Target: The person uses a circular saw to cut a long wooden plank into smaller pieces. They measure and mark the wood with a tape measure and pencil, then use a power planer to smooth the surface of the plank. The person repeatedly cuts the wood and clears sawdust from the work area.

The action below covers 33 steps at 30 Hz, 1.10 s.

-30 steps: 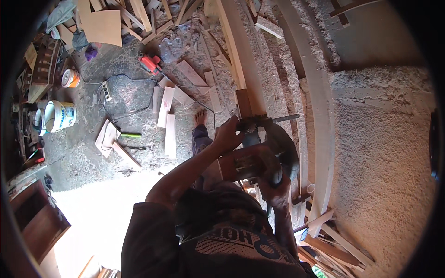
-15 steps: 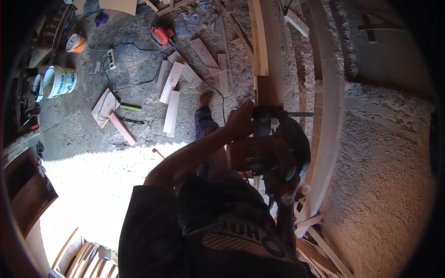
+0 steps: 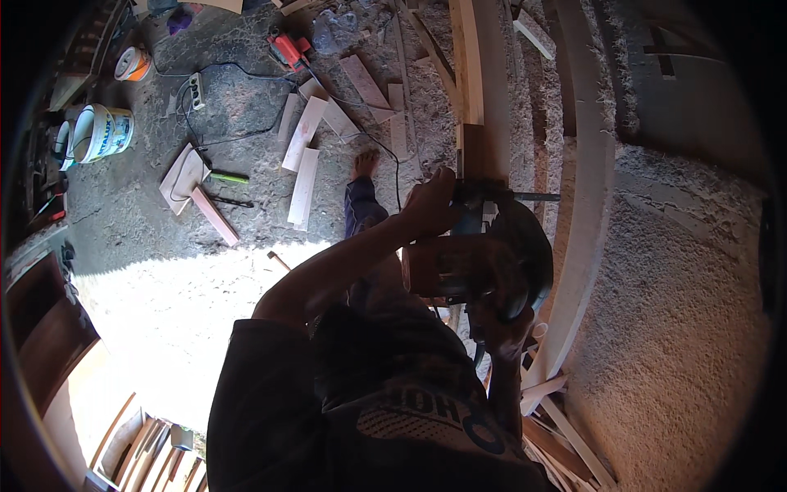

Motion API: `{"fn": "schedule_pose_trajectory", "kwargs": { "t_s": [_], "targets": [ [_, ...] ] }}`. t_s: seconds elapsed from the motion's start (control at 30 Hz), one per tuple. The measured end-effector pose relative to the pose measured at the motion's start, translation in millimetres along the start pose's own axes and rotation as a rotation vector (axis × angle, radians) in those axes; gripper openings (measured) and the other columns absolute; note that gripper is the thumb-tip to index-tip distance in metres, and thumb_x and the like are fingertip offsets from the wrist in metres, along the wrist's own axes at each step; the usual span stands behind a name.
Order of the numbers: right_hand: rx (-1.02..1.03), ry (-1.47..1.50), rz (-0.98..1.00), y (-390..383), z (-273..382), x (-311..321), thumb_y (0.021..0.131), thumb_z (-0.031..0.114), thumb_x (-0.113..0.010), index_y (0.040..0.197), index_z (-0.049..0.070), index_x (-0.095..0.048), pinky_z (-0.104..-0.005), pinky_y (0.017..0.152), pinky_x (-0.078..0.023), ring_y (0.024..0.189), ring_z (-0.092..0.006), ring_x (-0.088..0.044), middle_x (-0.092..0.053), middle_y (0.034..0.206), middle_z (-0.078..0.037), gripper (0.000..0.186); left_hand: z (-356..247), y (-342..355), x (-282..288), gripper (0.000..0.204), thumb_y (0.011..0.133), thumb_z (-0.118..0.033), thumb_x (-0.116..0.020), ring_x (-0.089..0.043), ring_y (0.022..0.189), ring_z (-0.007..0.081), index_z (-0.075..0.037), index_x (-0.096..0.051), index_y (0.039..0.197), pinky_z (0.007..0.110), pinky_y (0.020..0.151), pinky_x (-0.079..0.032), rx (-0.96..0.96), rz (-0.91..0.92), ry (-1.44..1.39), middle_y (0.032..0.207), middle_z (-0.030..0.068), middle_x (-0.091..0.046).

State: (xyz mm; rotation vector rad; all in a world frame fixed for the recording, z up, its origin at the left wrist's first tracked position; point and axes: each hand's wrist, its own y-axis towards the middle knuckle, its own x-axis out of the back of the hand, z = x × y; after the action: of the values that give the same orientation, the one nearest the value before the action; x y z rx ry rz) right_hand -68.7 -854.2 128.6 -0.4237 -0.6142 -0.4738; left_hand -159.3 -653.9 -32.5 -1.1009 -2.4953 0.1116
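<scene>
A circular saw with a brownish-orange motor housing and a dark round guard rests on a long wooden beam. My right hand is wrapped round the saw's rear handle, its fingers partly lost in shadow. At the front of the saw, by the beam's left edge, my left hand is closed. Its fingertips touch the edge around the saw's base plate; exactly what they grip is hidden. A thin guide bar sticks out to the right of the base. The blade cannot be seen.
Loose short boards lie on the floor left of the beam, near my bare foot. A red power tool and its cord lie beyond. White buckets stand far left; a long pale plank runs along the right.
The whole view has shifted slightly, with floor and beam a little higher in the picture. Both hands keep their places on and by the saw, which shows no clear travel along the beam.
</scene>
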Motion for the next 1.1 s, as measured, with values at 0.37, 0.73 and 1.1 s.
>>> {"fn": "schedule_pose_trajectory", "kwargs": {
  "t_s": [0.37,0.73,1.1],
  "targets": [
    [-0.150,0.122,0.047,-1.7,4.4,-2.1,0.076,0.003,-0.078,0.101,-0.002,-0.068,-0.0260,0.054,-0.048,0.064,-0.0077,-0.060,-0.067,0.076,-0.005,0.028,2.5,1.6,1.5,0.046,0.082,-0.020,-0.070,-0.062,0.101,0.0453,-0.002,-0.039,0.111,0.053,0.081,-0.050,0.029,0.025,0.000,0.108,0.0238,-0.057],
    [-0.132,0.100,0.047,5.2,17.9,4.2,0.078,0.009,-0.077,0.093,0.000,-0.068,-0.0271,0.047,-0.046,0.054,-0.0077,-0.060,-0.065,0.064,-0.003,0.020,24.2,-8.9,20.3,0.033,0.092,-0.023,-0.066,-0.067,0.098,0.0367,-0.001,-0.055,0.115,0.047,0.079,-0.055,-0.274,0.030,-0.054,0.100,0.0197,-0.065],
    [0.052,0.038,0.026,-2.0,-9.4,0.8,0.077,0.006,-0.079,0.100,-0.002,-0.066,-0.0271,0.051,-0.047,0.060,-0.0073,-0.059,-0.064,0.068,-0.002,0.028,25.0,-4.9,29.2,0.011,0.096,-0.017,-0.057,-0.070,0.085,0.0301,-0.007,-0.058,0.101,0.044,0.066,-0.056,-0.430,0.092,0.329,0.087,0.0112,-0.065]
  ]
}}
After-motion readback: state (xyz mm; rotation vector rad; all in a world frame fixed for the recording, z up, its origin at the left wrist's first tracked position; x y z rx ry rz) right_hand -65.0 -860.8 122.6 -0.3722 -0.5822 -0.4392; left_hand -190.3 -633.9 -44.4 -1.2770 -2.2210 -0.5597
